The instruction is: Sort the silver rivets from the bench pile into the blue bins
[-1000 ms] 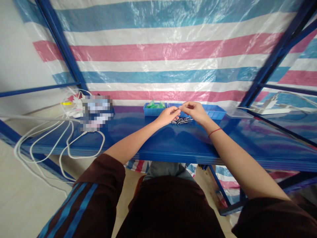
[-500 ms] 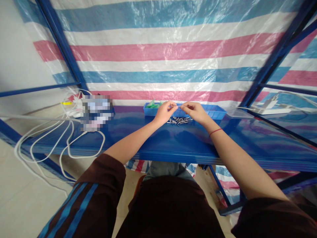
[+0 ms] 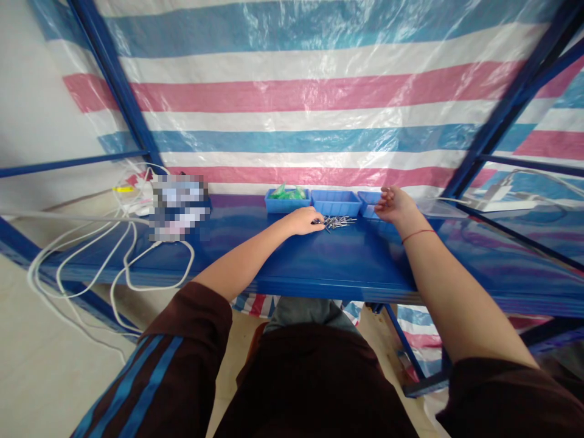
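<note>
A small heap of thin silver blind rivets [image 3: 340, 222] lies on the blue shelf in front of the bins. My left hand [image 3: 306, 221] rests at the left end of the heap, its fingertips and thumb closed on rivets there; how many is hidden. Raised over the right blue bin [image 3: 367, 205] is my right hand [image 3: 393, 205], fingers loosely curled and apart, with nothing visible in it. The middle blue bin [image 3: 336, 202] stands just behind the heap. Green plastic pieces or bags fill the left blue bin [image 3: 269, 204].
White cables [image 3: 130, 261] loop over the left end of the shelf, beside a blurred-out object [image 3: 179, 210]. A white power strip [image 3: 497, 199] and a clear sheet or lid [image 3: 440, 208] are at the right. Striped plastic sheeting [image 3: 292, 97] hangs behind, between blue frame posts.
My hands were together above the heap with a thin rivet between them. Now they are apart: the left has dropped to the heap, the right has moved rightward over the right bin.
</note>
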`<state>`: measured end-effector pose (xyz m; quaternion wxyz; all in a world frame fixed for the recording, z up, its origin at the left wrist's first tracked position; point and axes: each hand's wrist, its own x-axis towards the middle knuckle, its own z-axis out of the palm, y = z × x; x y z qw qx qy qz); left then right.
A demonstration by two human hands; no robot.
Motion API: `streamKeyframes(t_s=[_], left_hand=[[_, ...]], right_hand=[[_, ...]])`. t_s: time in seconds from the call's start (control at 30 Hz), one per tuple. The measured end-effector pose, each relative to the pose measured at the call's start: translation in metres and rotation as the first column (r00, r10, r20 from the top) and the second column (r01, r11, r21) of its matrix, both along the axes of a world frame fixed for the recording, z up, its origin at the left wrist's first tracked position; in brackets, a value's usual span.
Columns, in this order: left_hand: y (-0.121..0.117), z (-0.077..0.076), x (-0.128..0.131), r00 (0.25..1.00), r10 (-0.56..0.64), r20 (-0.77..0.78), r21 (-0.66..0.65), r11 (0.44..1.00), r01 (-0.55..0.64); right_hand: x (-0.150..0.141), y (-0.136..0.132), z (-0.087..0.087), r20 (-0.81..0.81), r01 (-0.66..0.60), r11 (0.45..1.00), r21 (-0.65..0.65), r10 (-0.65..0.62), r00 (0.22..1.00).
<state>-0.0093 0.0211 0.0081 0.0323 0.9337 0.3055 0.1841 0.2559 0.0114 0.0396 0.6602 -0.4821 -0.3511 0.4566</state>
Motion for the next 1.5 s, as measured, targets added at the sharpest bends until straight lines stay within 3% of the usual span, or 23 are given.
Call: streamKeyframes(t_s=[0.23,0.33,0.4,0.53,0.63,0.77,0.97,1.23,1.4,1.5], left_hand=[[0.001,0.000,0.002,1.000,-0.021,-0.011,0.019,1.000,0.021],[-0.001,0.001,0.004,1.000,-0.010,0.028,0.006,1.000,0.010],[-0.001,0.002,0.005,0.997,-0.007,0.078,0.008,1.000,0.007],[-0.004,0.006,0.006,0.977,0.002,0.213,0.021,1.000,-0.007],[-0.005,0.006,0.007,0.958,0.018,0.286,0.010,1.000,-0.021],[-0.007,0.006,0.009,0.958,0.026,0.286,-0.017,1.000,-0.022],[-0.008,0.005,0.012,0.943,0.047,0.329,-0.056,0.998,-0.030],[-0.013,0.007,0.020,0.804,0.115,0.583,-0.306,0.948,0.087],[-0.015,0.010,0.024,0.709,0.164,0.686,-0.391,0.905,0.169],[-0.015,0.012,0.025,0.663,0.210,0.718,-0.451,0.866,0.214]], right_hand=[[-0.021,-0.009,0.004,0.045,-0.094,0.996,-0.004,0.094,0.995],[-0.034,-0.015,0.004,0.255,-0.126,0.992,0.015,0.119,0.960],[-0.041,-0.017,0.002,0.485,-0.165,0.984,0.062,0.115,0.867],[-0.053,-0.018,-0.004,0.801,-0.366,0.924,0.113,0.133,0.583],[-0.060,-0.017,-0.008,0.890,-0.474,0.878,0.073,0.157,0.428],[-0.065,-0.018,-0.012,0.921,-0.541,0.840,0.037,0.181,0.344],[-0.066,-0.019,-0.011,0.922,-0.529,0.847,0.050,0.164,0.351],[-0.068,-0.025,-0.006,0.887,-0.458,0.876,0.150,0.086,0.454],[-0.071,-0.028,-0.005,0.784,-0.478,0.878,0.031,0.275,0.557],[-0.074,-0.030,-0.005,0.686,-0.534,0.845,-0.027,0.404,0.605]])
